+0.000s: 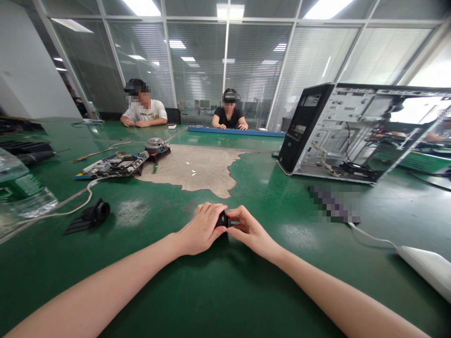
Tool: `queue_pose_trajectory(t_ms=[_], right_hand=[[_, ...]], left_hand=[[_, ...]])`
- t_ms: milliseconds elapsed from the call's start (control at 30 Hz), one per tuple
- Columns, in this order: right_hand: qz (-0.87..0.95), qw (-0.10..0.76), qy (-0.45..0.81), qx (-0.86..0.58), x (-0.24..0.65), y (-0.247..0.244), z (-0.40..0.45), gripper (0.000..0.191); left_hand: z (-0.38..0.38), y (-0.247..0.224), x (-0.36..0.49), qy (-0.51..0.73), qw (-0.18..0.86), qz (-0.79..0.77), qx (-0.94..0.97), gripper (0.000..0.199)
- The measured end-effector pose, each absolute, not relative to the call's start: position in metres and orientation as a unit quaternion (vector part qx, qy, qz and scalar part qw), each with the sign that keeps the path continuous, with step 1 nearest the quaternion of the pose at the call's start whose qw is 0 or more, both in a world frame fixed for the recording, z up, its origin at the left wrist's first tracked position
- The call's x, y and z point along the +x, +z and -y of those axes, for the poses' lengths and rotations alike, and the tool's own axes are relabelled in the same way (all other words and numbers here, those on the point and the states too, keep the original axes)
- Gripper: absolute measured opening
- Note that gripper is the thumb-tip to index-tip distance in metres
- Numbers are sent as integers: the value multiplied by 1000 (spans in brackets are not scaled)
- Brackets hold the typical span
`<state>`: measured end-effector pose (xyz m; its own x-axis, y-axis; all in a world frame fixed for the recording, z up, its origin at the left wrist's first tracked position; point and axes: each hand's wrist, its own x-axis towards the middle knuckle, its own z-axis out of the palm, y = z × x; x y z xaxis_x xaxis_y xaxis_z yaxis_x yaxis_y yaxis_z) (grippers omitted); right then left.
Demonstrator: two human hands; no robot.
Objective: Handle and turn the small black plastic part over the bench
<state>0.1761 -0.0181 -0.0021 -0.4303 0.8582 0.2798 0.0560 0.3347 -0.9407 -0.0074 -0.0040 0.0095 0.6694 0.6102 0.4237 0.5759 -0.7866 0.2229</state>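
Note:
Both my hands close around a small black round part (222, 219), ridged like a lens or a cap, low over the green tabletop. My left hand (202, 227) wraps it from the left, with fingers over the top and thumb below. From the right, my right hand (251, 231) pinches its side between thumb and fingertips. Much of the part is hidden by my fingers, so its exact kind cannot be made out. To the left of my hands lies a black plastic piece (92, 213) with a round collar and flat slats.
A circuit board (112, 165) and a fan cooler (157, 146) sit beyond on the left, near a water bottle (23, 188). An open computer case (327, 136) stands right. A cable links a pixelated phone-like object (333, 205) to a white power bank (428, 267). Two people sit opposite.

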Motion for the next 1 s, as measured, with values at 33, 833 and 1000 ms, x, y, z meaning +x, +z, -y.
queue_pose_trajectory(t_ms=[33,833,1000], right_hand=[[696,426,475,-329,176,-2,18,20],[720,428,440,-324,177,-2,19,16],[713,412,452,-343,177,-4,16,31]], left_hand=[[4,10,-7,245,34,-325,913,40],[3,12,-5,229,37,-331,915,71],[2,10,-4,232,36,-336,912,68]])
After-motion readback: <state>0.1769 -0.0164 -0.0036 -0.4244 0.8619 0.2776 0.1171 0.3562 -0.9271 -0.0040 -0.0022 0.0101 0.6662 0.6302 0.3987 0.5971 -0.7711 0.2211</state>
